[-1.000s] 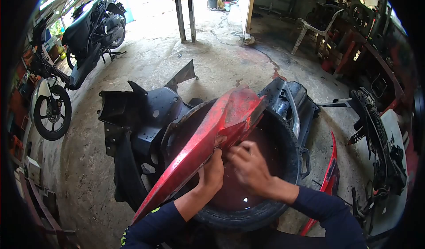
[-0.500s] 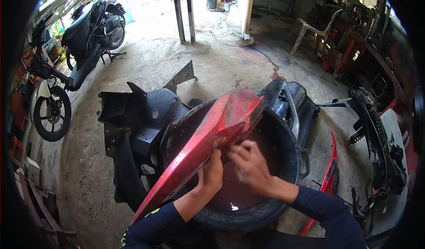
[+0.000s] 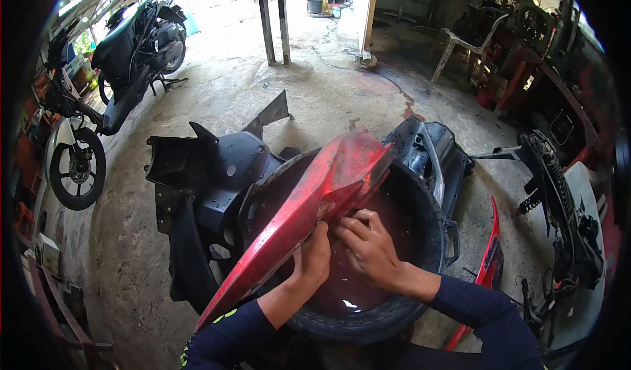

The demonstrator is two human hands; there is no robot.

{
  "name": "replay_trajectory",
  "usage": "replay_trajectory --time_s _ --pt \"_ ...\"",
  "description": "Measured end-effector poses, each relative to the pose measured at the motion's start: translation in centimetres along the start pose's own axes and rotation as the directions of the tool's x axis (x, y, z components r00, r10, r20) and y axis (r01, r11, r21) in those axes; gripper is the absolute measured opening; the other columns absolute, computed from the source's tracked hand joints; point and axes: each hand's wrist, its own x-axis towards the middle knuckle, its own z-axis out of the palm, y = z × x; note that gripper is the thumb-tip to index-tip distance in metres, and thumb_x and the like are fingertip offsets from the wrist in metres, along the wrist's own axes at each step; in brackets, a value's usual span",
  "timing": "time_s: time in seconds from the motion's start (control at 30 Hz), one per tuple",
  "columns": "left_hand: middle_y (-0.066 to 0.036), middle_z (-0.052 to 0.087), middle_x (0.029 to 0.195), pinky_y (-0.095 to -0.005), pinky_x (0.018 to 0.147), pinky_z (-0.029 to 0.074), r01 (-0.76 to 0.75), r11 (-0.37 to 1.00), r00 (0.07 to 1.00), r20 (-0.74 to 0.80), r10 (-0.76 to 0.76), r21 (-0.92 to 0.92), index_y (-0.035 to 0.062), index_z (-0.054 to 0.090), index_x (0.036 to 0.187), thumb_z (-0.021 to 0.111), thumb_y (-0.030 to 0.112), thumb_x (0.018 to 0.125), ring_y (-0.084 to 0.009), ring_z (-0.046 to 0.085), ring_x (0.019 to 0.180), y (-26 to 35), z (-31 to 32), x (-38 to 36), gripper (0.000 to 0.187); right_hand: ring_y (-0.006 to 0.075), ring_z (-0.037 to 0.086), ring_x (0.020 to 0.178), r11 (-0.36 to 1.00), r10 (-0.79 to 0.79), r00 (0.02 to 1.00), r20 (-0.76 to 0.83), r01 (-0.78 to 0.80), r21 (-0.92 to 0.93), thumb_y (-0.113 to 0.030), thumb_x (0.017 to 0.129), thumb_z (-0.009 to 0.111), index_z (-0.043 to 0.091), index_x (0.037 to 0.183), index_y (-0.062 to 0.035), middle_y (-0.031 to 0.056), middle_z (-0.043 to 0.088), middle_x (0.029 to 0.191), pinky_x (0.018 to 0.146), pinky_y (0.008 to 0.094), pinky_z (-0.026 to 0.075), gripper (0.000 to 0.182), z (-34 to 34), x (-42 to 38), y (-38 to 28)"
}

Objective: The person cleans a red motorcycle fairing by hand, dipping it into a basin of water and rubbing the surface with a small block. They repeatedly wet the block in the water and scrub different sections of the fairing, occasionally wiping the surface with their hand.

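Note:
A long red motorcycle body panel (image 3: 292, 215), scuffed and dirty at its upper end, lies slanted over a round black tub (image 3: 430, 206). Reddish-brown water (image 3: 348, 284) fills the tub's bottom. My left hand (image 3: 314, 255) is closed around the panel's lower edge near the middle, its thumb on the red face. Close beside it, my right hand (image 3: 371, 248) has its fingers curled in at the panel's underside edge. Whatever those fingertips pinch, if anything, is hidden.
Black plastic fairings (image 3: 227, 166) lie left of the tub, and another dark panel (image 3: 450, 153) sits behind it. A narrow red panel (image 3: 486, 265) and a motorcycle frame part (image 3: 559, 192) are at right. A motorcycle (image 3: 125, 61) stands far left; a chair (image 3: 467, 45) stands back right.
My right hand, blurred before, is now sharp, its fingers curled close to the panel's edge beside my left hand. The panel and my left hand stay nearly in place.

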Motion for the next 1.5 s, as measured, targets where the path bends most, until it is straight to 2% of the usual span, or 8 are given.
replay_trajectory --time_s 0.47,0.53,0.67,0.77,0.87,0.97,1.1,1.5 --pt "-0.007 0.059 0.129 -0.0451 0.092 0.058 0.077 0.996 0.995 -0.055 -0.08 -0.052 0.0107 0.059 0.126 0.046 -0.004 0.09 -0.018 0.059 0.109 -0.7 -0.4 -0.3 0.041 0.0332 0.055 0.097 0.998 0.029 1.0 0.009 -0.028 -0.056 0.0 0.076 0.063 0.065 0.1 -0.0024 0.0115 0.063 0.103 0.089 0.0413 0.047 0.024 0.4 -0.6 1.0" --pt "-0.007 0.059 0.129 -0.0453 0.091 0.058 -0.096 0.992 0.994 0.063 0.091 0.076 0.0104 0.058 0.127 0.045 -0.005 0.09 -0.0189 0.059 0.114 -1.1 -0.8 -0.2 0.042 0.0343 0.056 0.1 0.999 0.017 0.999 0.037 -0.015 -0.053 0.002 0.074 0.064 0.065 0.101 -0.0027 0.0119 0.063 0.106 0.089 0.0418 0.048 0.028 0.7 -1.1 1.5" --pt "-0.006 0.06 0.127 -0.0429 0.089 0.059 0.056 0.994 0.998 -0.034 -0.06 -0.095 0.0093 0.06 0.125 0.045 -0.006 0.089 -0.0181 0.058 0.117 -0.6 0.1 -0.2 0.041 0.0349 0.055 0.103 0.992 0.107 0.994 0.017 -0.105 -0.075 0.001 0.075 0.065 0.066 0.105 -0.0024 0.012 0.064 0.107 0.09 0.0436 0.048 0.03 0.1 -0.5 2.6" --pt "-0.005 0.061 0.124 -0.0399 0.087 0.059 -0.135 0.989 0.991 0.028 0.133 0.06 0.0085 0.062 0.123 0.046 -0.007 0.089 -0.0166 0.058 0.117 -1.8 -0.6 0.7 0.04 0.0349 0.055 0.102 1.0 0.019 1.0 0.003 -0.019 0.007 -0.001 0.076 0.066 0.066 0.104 -0.0025 0.0117 0.064 0.107 0.089 0.0435 0.048 0.029 0.1 -0.4 1.2" --pt "-0.004 0.062 0.122 -0.0385 0.087 0.059 0.052 0.983 0.997 -0.044 -0.061 -0.177 0.0074 0.063 0.121 0.046 -0.007 0.089 -0.016 0.059 0.114 0.1 0.6 0.1 0.039 0.0347 0.055 0.107 0.965 0.236 0.97 0.054 -0.228 -0.131 -0.001 0.071 0.068 0.066 0.105 -0.0023 0.0123 0.064 0.111 0.095 0.0435 0.047 0.035 0.3 -0.6 5.7" --pt "-0.005 0.062 0.122 -0.0391 0.087 0.059 0.093 0.995 0.993 -0.066 -0.096 -0.043 0.0071 0.063 0.122 0.046 -0.007 0.089 -0.0169 0.06 0.112 0.1 0.3 0.8 0.039 0.0351 0.055 0.103 0.999 -0.011 1.0 0.013 0.011 -0.046 -0.001 0.076 0.065 0.065 0.103 -0.0021 0.0135 0.064 0.109 0.091 0.0434 0.047 0.027 0.6 -0.2 0.8" --pt "-0.007 0.062 0.124 -0.0393 0.087 0.058 0.064 0.994 0.997 -0.033 -0.067 -0.094 0.0069 0.062 0.122 0.046 -0.008 0.089 -0.0173 0.059 0.111 0.9 0.4 0.6 0.04 0.0337 0.055 0.108 0.958 0.236 0.963 0.127 -0.209 -0.195 0.002 0.072 0.067 0.066 0.106 -0.0017 0.0109 0.065 0.112 0.096 0.0428 0.047 0.033 -0.3 0.2 5.8" --pt "-0.007 0.059 0.132 -0.0455 0.092 0.055 0.115 0.988 0.993 -0.012 -0.117 -0.106 0.0096 0.056 0.131 0.046 -0.008 0.089 -0.0222 0.058 0.12 1.0 0.9 1.5 0.046 0.0344 0.054 0.103 1.0 -0.014 1.0 -0.013 0.014 0.005 0.002 0.074 0.062 0.066 0.101 0.0005 0.0124 0.065 0.104 0.09 0.0419 0.047 0.027 0.2 0.7 1.7"
